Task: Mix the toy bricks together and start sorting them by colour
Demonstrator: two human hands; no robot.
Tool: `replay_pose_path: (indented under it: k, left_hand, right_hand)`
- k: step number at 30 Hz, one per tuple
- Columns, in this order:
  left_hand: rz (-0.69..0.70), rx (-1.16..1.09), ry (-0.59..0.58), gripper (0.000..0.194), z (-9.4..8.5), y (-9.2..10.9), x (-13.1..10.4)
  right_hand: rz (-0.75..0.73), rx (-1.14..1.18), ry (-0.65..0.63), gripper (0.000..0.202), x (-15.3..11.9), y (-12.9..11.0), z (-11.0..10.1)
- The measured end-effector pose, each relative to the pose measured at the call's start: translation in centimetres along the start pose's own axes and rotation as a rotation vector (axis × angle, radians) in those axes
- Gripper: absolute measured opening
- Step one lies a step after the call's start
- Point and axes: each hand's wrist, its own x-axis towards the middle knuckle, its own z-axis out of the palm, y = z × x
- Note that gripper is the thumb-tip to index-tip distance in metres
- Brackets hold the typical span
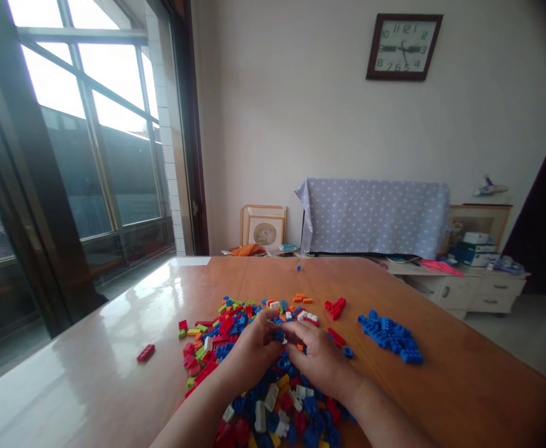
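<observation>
Over the middle of a large pile of toy building bricks (216, 345), my left hand (254, 345) and my right hand (318, 356) meet at the fingertips. Closed fingers of my left hand pinch a small blue brick (279, 335). My right hand is also curled, its fingertips against a small white bit (285, 340); whether that is a separate brick I cannot tell. Red, blue, white, yellow, green and orange bricks lie loose under and around both wrists. The hands hide part of the pile.
A separate heap of blue bricks (389, 336) lies to the right on the wooden table (464, 379). One red brick (146, 353) sits alone at left. Beyond my hands are a red cluster (335, 308), orange bricks (302, 298) and, farther off, a tiny blue piece (299, 267).
</observation>
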Motion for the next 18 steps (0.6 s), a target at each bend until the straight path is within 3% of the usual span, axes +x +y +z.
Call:
replay_pose_path:
  k: [7, 10, 13, 18]
  left_hand:
    - [0.001, 0.117, 0.002, 0.067, 0.1, 0.0, 0.0]
    - [-0.003, 0.155, 0.039, 0.067, 0.1, 0.1, -0.1]
    - [-0.010, 0.230, 0.104, 0.058, -0.1, 0.2, 0.0]
    - [-0.012, 0.329, 0.131, 0.048, -0.8, 0.3, 0.3]
  right_hand:
    - [-0.013, -0.002, 0.009, 0.036, -0.2, 0.2, 0.2]
    - [0.014, -0.040, 0.082, 0.029, 0.1, 1.3, -0.4]
    - [0.124, -0.118, 0.212, 0.029, 0.4, 4.4, -2.2]
    - [0.437, -0.179, 0.336, 0.033, -0.6, 11.4, -7.1]
